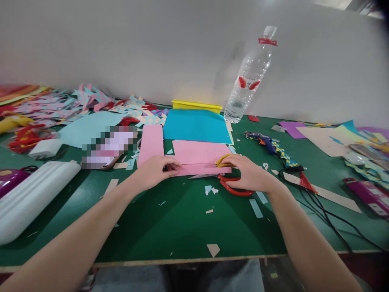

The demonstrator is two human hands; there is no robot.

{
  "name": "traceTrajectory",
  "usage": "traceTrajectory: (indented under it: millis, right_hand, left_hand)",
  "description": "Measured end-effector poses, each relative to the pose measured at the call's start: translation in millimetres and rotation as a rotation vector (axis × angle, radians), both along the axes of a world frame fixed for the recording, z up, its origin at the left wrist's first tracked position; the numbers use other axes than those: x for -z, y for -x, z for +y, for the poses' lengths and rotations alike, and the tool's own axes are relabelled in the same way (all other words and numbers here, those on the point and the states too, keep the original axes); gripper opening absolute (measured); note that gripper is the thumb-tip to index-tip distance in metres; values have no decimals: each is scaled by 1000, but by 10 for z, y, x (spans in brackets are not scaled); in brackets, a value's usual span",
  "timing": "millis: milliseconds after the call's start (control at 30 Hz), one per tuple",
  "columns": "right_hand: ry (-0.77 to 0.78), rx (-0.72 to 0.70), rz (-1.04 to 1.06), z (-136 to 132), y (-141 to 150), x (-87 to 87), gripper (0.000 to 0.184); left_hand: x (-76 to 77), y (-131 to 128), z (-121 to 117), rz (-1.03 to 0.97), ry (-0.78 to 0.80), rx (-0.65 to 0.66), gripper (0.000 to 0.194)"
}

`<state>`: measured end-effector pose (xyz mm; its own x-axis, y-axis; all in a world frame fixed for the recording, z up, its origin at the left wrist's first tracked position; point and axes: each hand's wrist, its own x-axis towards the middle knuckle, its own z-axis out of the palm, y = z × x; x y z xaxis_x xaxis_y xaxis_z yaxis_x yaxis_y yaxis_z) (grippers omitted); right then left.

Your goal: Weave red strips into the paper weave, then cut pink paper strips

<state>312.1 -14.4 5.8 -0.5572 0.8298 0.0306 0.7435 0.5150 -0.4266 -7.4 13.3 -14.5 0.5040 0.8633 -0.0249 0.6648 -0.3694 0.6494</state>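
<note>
My left hand point(158, 168) pinches the left end of a narrow pink paper strip point(200, 168), thumb below and fingers on top. At the strip's right end, my right hand point(246, 172) is closed round scissors with a red handle point(237, 191) and a yellow part by the fingertips. A silver blade points left along the strip's lower edge; some of the scissors is hidden by hand and paper. Just behind the strip lies a pink sheet point(200, 151), and an upright pink piece point(151, 142) is beyond my left hand. A blue sheet point(194, 125) lies farther back.
A clear bottle point(249, 77) leans against the wall. Left are a phone point(109, 148), a long white object point(39, 200) and heaped paper strips point(60, 105). Right are a blue glue gun point(267, 144), black cables point(325, 215) and a purple box point(367, 196). Scraps dot the green table point(182, 231).
</note>
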Motion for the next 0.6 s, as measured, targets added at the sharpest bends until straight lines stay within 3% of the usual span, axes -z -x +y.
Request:
traceTrajectory:
  millis: [600]
  right_hand:
    - [-11,95,-45,-49,-8,-39,42]
  left_hand:
    - [61,-36,3,-114,48,-34,26]
